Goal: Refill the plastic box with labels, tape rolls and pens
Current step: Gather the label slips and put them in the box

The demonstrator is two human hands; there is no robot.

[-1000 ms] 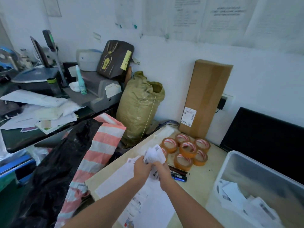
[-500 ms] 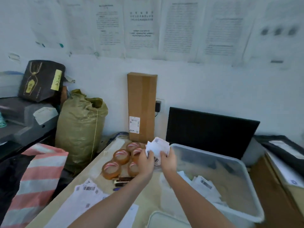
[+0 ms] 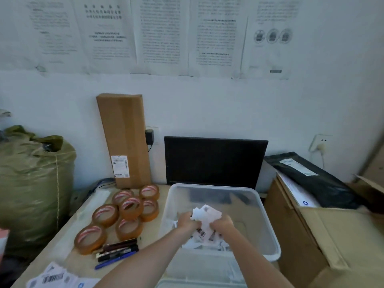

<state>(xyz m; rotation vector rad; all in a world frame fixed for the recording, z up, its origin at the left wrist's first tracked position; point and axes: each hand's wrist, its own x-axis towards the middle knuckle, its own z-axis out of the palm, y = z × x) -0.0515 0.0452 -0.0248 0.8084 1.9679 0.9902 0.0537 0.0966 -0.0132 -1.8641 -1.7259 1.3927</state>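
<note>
A clear plastic box (image 3: pixel 268 217) stands on the table's right side. Both my hands are inside it, holding one bunch of white labels (image 3: pixel 205 220): my left hand (image 3: pixel 187 222) grips its left side, my right hand (image 3: pixel 221 224) its right side. More labels lie on the box floor under the bunch. Several brown tape rolls (image 3: pixel 129 208) sit in a cluster left of the box. Pens (image 3: pixel 118 251), dark and blue, lie in front of the rolls. More label sheets (image 3: pixel 53 278) rest at the table's near left edge.
A tall cardboard carton (image 3: pixel 124 140) leans on the wall behind the rolls. A black monitor (image 3: pixel 215 161) stands behind the box. A green sack (image 3: pixel 33 179) is at the left. Open cardboard boxes (image 3: pixel 324 235) with a black parcel are at the right.
My hands carried the bunch of labels rightward from the table into the plastic box and lowered it. The view swung right with them.
</note>
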